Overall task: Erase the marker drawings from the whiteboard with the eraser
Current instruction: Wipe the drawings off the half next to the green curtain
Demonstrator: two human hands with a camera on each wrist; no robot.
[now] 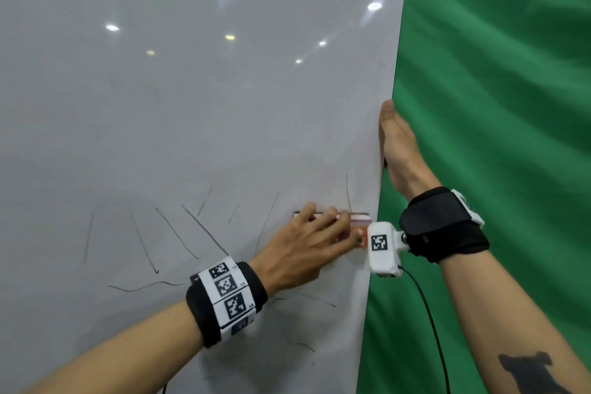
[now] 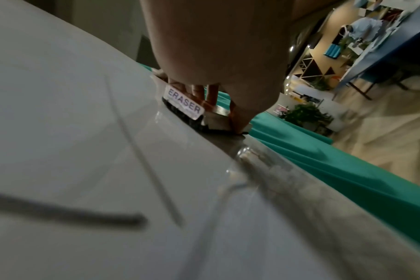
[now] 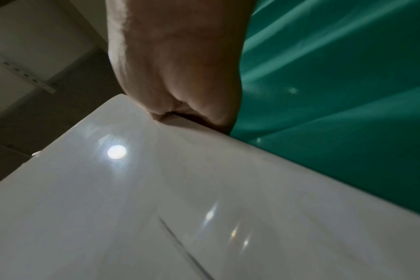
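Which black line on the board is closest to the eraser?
The short upright line near the whiteboard's right edge: its lower end meets the eraser under the left hand. The other lines lie further left or below.

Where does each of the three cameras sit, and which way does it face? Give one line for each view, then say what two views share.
Head: worn on the head, looking forward and down at the whiteboard; both forearms and hands show.
Left wrist: looks along the left hand at the eraser in its grip.
Right wrist: looks along the right hand, which holds the board's edge by the green cloth.
Shared: head and left wrist views both show the eraser on the marker lines.
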